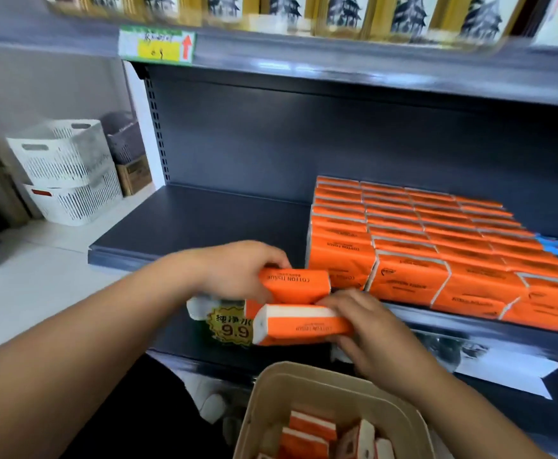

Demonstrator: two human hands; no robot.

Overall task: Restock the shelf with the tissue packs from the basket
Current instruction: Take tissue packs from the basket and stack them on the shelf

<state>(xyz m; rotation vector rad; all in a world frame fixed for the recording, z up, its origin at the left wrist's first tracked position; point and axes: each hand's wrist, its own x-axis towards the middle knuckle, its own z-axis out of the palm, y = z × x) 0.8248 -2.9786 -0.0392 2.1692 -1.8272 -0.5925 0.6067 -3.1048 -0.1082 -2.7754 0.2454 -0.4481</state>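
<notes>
I hold one tissue pack in each hand. My left hand [237, 270] grips the upper pack [294, 284], fingers curled round its left end. My right hand [367, 329] grips the lower pack [304, 324], fingers wrapped round its right end. The lower pack lies just beneath my left fingers, touching the upper pack or nearly so; I cannot tell which. To the right of my left fingertips, just past the free end of the upper pack, stands the stocked block [420, 243] on the shelf [204, 220]. Bare shelf lies beyond and to the left of those fingers. Below my right wrist, the basket [304, 369] holds the spare packs [310, 425].

Hazards, as I judge them:

1. The wrappers look slick. A loose end grip may let a pack swing down and drop past the shelf lip.
2. Pushing the upper pack in askew may shove the block's front row out of line.
3. The price tag [231, 329] sits just under my left fingers. A low pass may snag it.
</notes>
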